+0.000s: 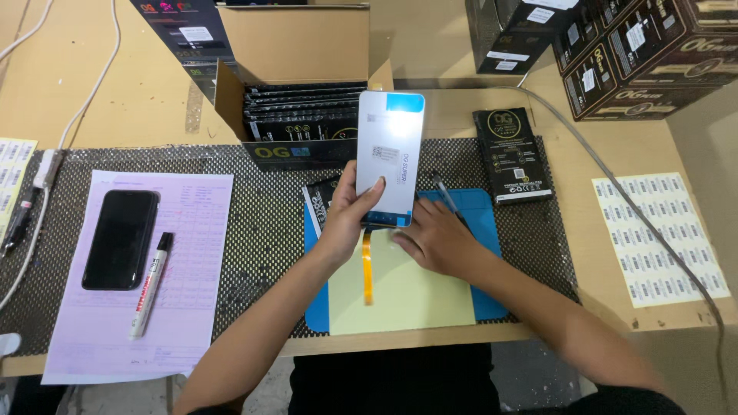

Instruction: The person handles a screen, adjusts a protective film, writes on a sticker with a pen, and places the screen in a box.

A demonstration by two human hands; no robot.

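Note:
My left hand (pixel 347 219) holds up a flat phone screen panel (pixel 390 154), silvery back toward me, with an orange flex cable (pixel 367 269) hanging from its lower edge. My right hand (pixel 434 238) rests fingers-down on a pale yellow sheet (pixel 407 296) over a blue work mat (pixel 480 223), touching the panel's bottom edge. A dark pen-like tool (pixel 444 192) lies just beyond the right hand.
An open cardboard box (pixel 296 84) of black flat packages stands behind. One black package (pixel 511 154) lies to the right. Left: a black phone (pixel 121 238) and a marker (pixel 150 284) on a paper form. Label sheets (pixel 661 234) and stacked boxes (pixel 630 46) at right.

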